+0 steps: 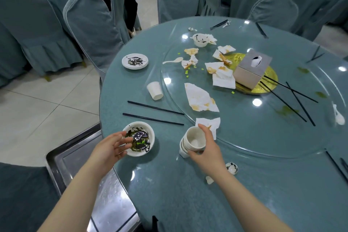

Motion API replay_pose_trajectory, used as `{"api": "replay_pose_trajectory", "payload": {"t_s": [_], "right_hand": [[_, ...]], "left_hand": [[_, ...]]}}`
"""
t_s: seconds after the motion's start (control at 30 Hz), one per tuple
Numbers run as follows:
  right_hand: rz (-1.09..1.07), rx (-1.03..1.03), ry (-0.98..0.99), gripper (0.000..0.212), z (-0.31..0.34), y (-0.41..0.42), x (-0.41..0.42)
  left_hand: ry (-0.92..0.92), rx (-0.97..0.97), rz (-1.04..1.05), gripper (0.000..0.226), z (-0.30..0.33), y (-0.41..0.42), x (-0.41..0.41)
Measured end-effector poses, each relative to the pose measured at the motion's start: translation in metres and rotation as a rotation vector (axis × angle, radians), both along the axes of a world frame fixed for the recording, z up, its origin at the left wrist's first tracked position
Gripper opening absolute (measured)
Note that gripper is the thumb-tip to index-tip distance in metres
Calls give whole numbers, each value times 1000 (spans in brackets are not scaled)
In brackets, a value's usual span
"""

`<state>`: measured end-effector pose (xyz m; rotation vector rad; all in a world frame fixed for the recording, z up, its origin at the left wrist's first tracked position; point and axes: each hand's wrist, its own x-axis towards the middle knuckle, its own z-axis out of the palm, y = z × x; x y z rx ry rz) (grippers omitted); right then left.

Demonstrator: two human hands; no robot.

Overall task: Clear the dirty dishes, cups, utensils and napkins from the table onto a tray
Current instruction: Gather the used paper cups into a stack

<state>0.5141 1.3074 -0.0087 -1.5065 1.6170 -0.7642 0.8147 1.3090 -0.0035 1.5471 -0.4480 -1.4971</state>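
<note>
Landmark: the tissue box (252, 68), standing on a gold disc (271, 79) at the middle of the glass turntable (244, 137).
Right hand: the right hand (205, 149) is wrapped round a stack of white cups (192, 141), tipped on their side, on the near side of the box at the turntable's rim.
Left hand: the left hand (111, 147) has loose, spread fingers at the rim of a dirty bowl (139, 138); it grips nothing that I can see.
Bowl: near-left of the box, close to the table edge, smeared dark and green inside.
Tray: a metal tray (79, 158) sits below the table edge, far to the near-left of the box.
Napkins: stained napkins (220, 73) lie just left of the box, more of them nearer.
Single cup: a white cup (154, 90) lies on its side left of the box.
Plate: a smeared plate (134, 61) is further left.
Chopsticks: two black chopsticks (154, 113) lie between the single cup and the bowl.
</note>
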Motion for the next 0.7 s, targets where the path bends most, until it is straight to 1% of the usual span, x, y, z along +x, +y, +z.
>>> {"api": "replay_pose_trajectory", "payload": {"t_s": [0.2,0.43,0.6,0.7], "right_hand": [[-71,16,26,81,-3,-20,-15],[-90,13,26,82,-7,-42,-19],[-88,-14,39,82,-8,-65,-20],[-54,-1,39,82,-3,-78,-24]], "left_hand": [[1,-16,-37,20,8,-32,-15],[-1,-29,-84,18,10,-84,-37],[-103,-58,-142,13,4,-142,-55],[-196,-40,-144,25,-10,-178,-63]]}}
